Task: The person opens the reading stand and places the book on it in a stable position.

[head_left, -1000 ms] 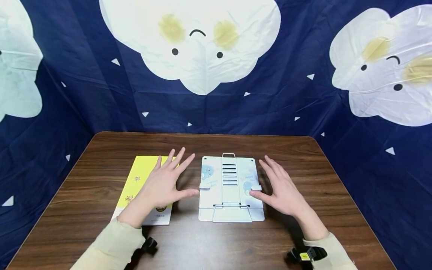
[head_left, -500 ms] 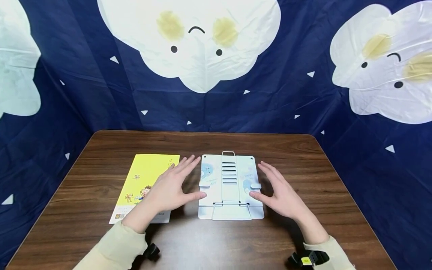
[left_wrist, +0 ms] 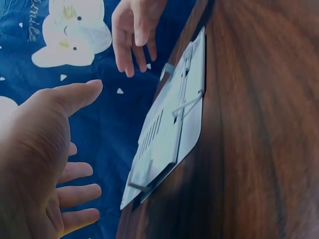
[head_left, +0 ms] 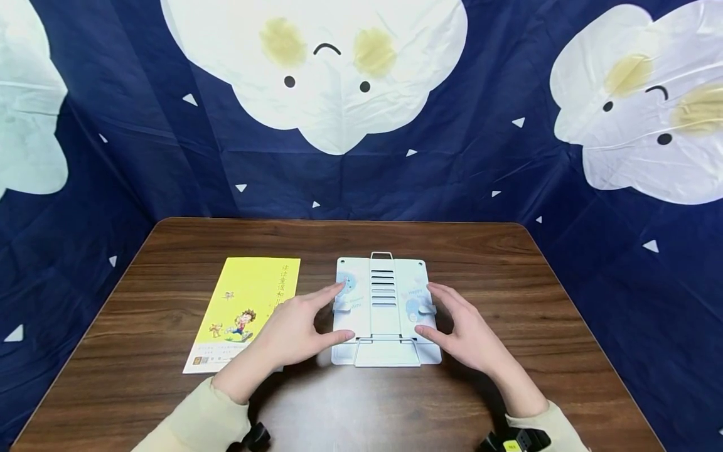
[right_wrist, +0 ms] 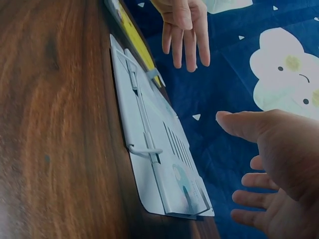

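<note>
My left hand (head_left: pixel 290 329) spread wide over the left edge of the flat pale-blue metal book stand (head_left: pixel 386 314) mid-table, my right hand (head_left: pixel 469 336) equally wide at its right edge, contact unclear, yellow paperback's (head_left: pixel 248 307) near corner hidden by my wrist.

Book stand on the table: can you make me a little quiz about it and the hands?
1. True or false: the book stand lies flat on the table.
2. What lies left of the stand? A) a yellow book B) a red cup C) a pencil
3. Fill in: the left hand and right hand are both ____, with straight fingers on either side of the stand.

Key: 1 true; 2 A; 3 open
</note>
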Demonstrator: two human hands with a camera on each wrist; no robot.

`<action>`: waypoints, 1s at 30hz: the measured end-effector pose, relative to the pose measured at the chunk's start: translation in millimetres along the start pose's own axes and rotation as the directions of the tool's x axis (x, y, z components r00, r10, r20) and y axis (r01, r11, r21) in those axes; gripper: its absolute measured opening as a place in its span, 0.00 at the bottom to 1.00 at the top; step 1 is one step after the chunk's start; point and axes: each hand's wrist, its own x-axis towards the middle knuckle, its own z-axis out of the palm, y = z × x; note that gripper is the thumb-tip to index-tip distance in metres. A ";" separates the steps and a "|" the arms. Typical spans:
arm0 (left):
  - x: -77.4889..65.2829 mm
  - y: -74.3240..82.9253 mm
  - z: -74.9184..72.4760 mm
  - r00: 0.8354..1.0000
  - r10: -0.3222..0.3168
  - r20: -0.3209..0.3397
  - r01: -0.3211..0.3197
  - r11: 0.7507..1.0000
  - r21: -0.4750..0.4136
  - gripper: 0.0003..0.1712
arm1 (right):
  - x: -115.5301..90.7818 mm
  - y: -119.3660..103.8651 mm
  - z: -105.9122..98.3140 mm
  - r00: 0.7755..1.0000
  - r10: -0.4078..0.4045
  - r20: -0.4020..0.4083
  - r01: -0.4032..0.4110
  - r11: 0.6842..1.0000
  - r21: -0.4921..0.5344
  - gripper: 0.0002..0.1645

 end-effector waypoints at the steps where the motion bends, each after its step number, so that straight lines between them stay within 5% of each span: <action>1: -0.5 1.7 0.7 1.000 -0.004 0.003 0.004 1.000 -0.017 0.54 | -0.5 -1.1 0.3 1.000 0.002 0.001 -0.002 1.000 0.004 0.50; 6: -1.8 7.7 5.4 1.000 -0.021 0.015 0.022 0.995 -0.100 0.49 | -1.8 -4.8 2.5 1.000 0.018 -0.009 -0.018 1.000 0.016 0.46; 30: -5.5 20.6 28.9 0.990 -0.138 0.024 0.140 0.969 -0.203 0.29 | -11.2 -9.3 17.4 0.994 0.111 0.011 -0.111 0.979 0.172 0.27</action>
